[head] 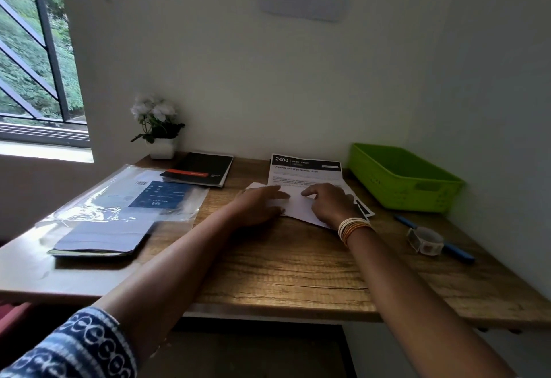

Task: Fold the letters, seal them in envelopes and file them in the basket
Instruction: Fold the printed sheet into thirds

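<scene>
Nearest you, a patterned sleeve covers your left arm; both arms reach toward the far edge of the desk. Your left hand and right hand press flat, fingers spread, on a white letter, gripping nothing. Judged from this, the folding step is in hand: hold one side down and run a firm crease next. Beneath it lies a printed sheet reading "2400" and "Organize and Wipe Monitor Area". The green basket stands empty at the far right corner. A tape roll and blue pen rest near the right edge.
</scene>
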A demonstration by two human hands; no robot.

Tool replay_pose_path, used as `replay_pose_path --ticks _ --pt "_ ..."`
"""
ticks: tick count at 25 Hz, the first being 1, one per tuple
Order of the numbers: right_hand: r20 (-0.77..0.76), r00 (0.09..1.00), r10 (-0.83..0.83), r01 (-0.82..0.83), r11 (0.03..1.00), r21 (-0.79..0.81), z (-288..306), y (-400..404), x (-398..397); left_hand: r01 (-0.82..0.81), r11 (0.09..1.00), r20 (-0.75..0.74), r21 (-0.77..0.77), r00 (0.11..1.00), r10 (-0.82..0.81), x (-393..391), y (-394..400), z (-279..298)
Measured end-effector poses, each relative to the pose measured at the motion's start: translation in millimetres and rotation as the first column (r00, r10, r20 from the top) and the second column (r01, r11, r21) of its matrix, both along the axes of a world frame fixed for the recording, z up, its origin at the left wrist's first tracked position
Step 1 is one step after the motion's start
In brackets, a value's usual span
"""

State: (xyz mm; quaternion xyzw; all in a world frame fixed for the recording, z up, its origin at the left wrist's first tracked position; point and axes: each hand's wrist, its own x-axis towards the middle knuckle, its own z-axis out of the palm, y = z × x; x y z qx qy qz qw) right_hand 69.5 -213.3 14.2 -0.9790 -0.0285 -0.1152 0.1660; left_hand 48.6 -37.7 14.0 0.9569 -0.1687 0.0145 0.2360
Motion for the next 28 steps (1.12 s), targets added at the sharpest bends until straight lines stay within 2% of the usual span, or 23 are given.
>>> replay_pose_path --ticks 3,5,7,11,14,18,21,24,26,28 --pt "-0.012 0.993 0.116 -0.116 0.989 -0.089 -1 7 -2 0.041 0.993 -0.075 0.106 0.997 -0.034 -2 -2 -1" --pt "-0.1 0.97 0.22 -0.23 0.969 -0.094 -6 19 -8 0.028 0.987 -0.081 0.157 0.997 -0.015 -1 -3 -2" --pt "-0.211 0.945 0.251 -0.282 0.951 -0.13 -13 28 -13 0.025 0.979 -0.088 0.204 0.996 -0.007 0 -2 -5" --pt "-0.336 0.937 0.095 -0.185 0.951 -0.248 -17 17 -16 -0.009 0.958 -0.122 0.286 0.992 0.046 3 7 -8" --pt "-0.357 0.934 0.002 -0.1 0.962 -0.254 -14 2 -24 -0.072 0.943 -0.131 0.324 0.984 0.119 2 12 -8" --pt "-0.356 0.934 -0.027 -0.069 0.965 -0.254 -14 -4 -30 -0.084 0.937 -0.125 0.34 0.983 0.134 0 13 -9" --pt "-0.316 0.948 -0.039 -0.038 0.972 -0.233 -15 -1 -34 -0.095 0.94 -0.094 0.327 0.987 0.133 -5 12 -9" --pt "-0.104 0.995 -0.003 -0.019 0.976 -0.219 -13 5 -39 -0.133 0.956 -0.002 0.261 0.99 0.138 -17 14 -5" --pt "0.043 0.996 0.077 -0.067 0.977 -0.202 -8 15 -45 -0.133 0.962 0.076 0.238 0.99 0.118 -25 22 -3" --pt "0.083 0.978 0.189 -0.171 0.968 -0.183 -4 29 -55 -0.15 0.955 0.139 0.254 0.983 0.118 -33 37 -4"
